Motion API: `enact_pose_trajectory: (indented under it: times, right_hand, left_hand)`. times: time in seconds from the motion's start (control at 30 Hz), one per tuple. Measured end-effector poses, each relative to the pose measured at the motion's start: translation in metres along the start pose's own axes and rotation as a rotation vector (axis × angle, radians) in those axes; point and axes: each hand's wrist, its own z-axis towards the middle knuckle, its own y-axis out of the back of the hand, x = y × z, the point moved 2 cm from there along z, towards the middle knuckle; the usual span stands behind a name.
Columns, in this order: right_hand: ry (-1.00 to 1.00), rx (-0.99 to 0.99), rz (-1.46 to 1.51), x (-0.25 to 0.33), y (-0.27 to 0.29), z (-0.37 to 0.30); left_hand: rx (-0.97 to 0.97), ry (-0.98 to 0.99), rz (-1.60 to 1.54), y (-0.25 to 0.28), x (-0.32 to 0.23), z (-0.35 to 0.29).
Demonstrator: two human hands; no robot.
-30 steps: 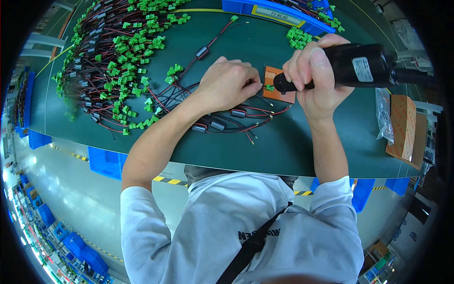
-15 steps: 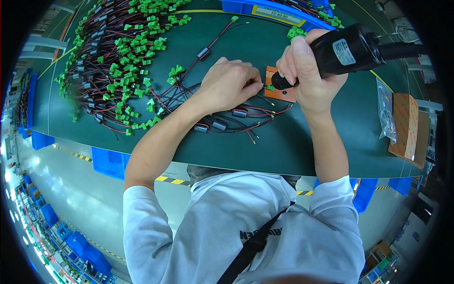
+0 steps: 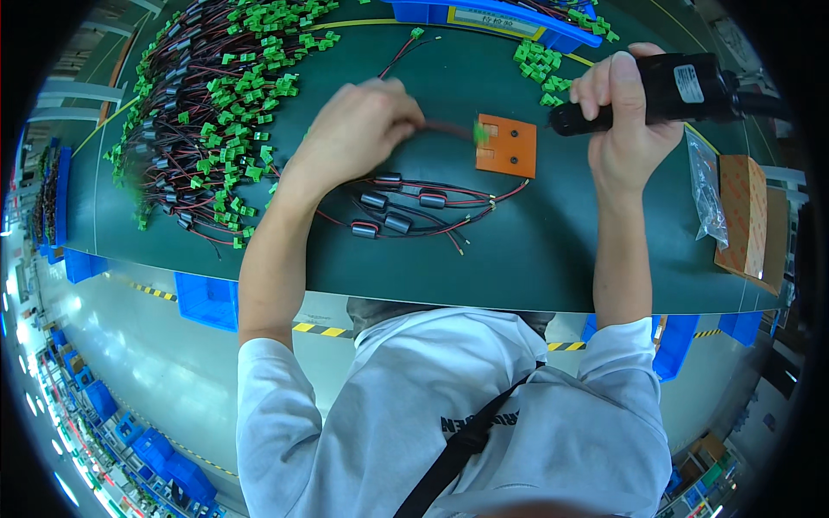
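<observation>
My left hand point(image 3: 361, 129) is closed on a cable point(image 3: 449, 129) of red and black wire. The green connector point(image 3: 481, 132) at its end is smeared by motion, over the left edge of an orange fixture block point(image 3: 523, 148). My right hand point(image 3: 630, 121) is wrapped round a black electric screwdriver point(image 3: 669, 91), whose tip points left, beside the block and apart from it. Below my left hand lie several cables with dark cylindrical cores point(image 3: 397, 224) and bare wire ends. A large pile of similar cables with green connectors point(image 3: 220, 104) covers the left of the table.
Loose green connectors point(image 3: 537, 60) lie near a blue bin point(image 3: 570, 36) at the back. To the right are a clear plastic bag point(image 3: 710, 194) and an open cardboard box point(image 3: 743, 216). The green table's near edge point(image 3: 449, 306) runs in front of me. A blue bin point(image 3: 207, 300) stands below it.
My left hand has moved left, drawing the cable and its connector toward the block's left edge. My right hand has lifted the screwdriver off the block and moved right.
</observation>
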Motion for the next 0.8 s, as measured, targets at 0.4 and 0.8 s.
enact_pose_trajectory:
  times: [0.4, 0.8]
  right_hand:
    - [-0.422, 0.216, -0.535, -0.023, 0.098, 0.012]
    - [-0.153, 0.599, -1.293, -0.034, 0.062, -0.022]
  left_hand:
    - [0.463, 0.097, -0.228, 0.015, -0.03, -0.011]
    - [0.214, 0.036, -0.105, 0.013, -0.023, -0.004]
